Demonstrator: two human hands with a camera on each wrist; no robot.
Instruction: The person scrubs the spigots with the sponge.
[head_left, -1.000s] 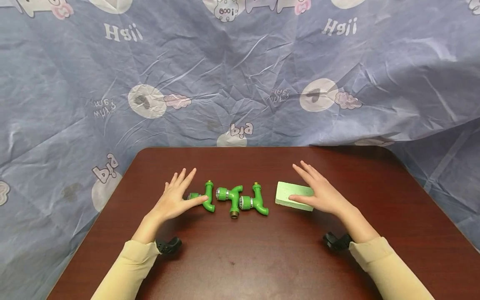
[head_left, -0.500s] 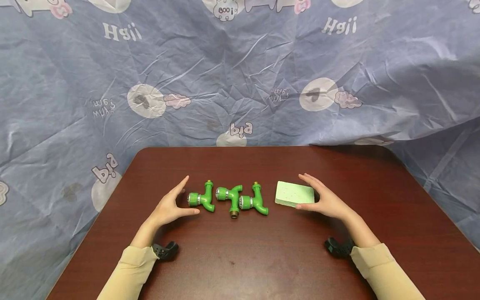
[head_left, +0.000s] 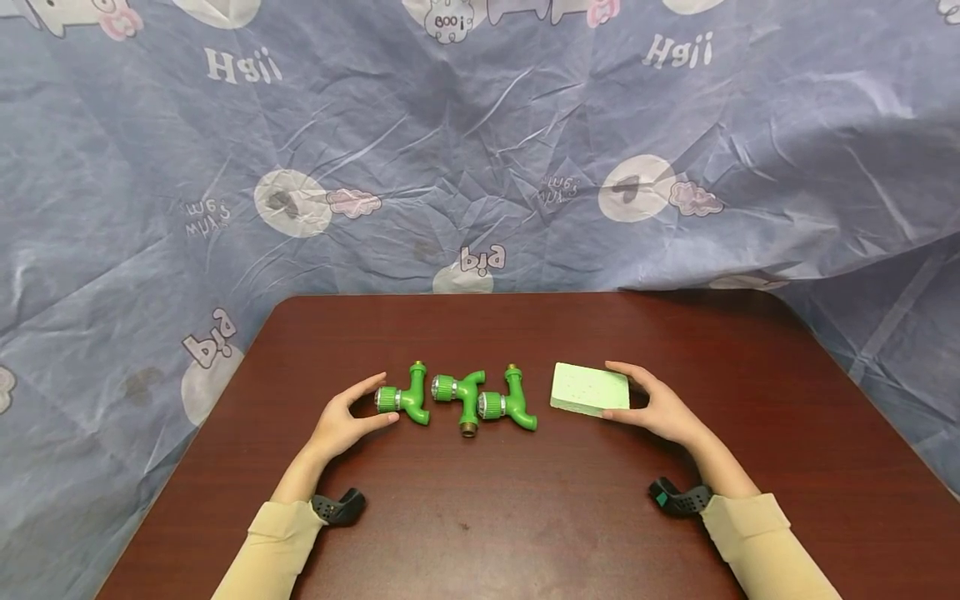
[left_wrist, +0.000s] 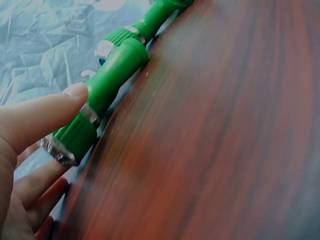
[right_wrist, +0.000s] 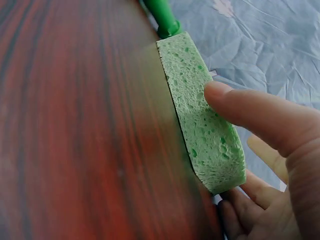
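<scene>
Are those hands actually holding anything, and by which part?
I can't tell. The left hand spans the knob of the leftmost tap, and the right hand spans the right end of the sponge, but firm contact isn't clear.

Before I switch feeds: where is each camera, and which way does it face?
Head: on the head, facing forward and down at the table; left grip, right grip and sleeves show.
Left wrist: worn there, facing the leftmost tap; thumb and fingers show.
Right wrist: likewise, facing the sponge; thumb and fingers show.
Head and right wrist share the sponge.
</scene>
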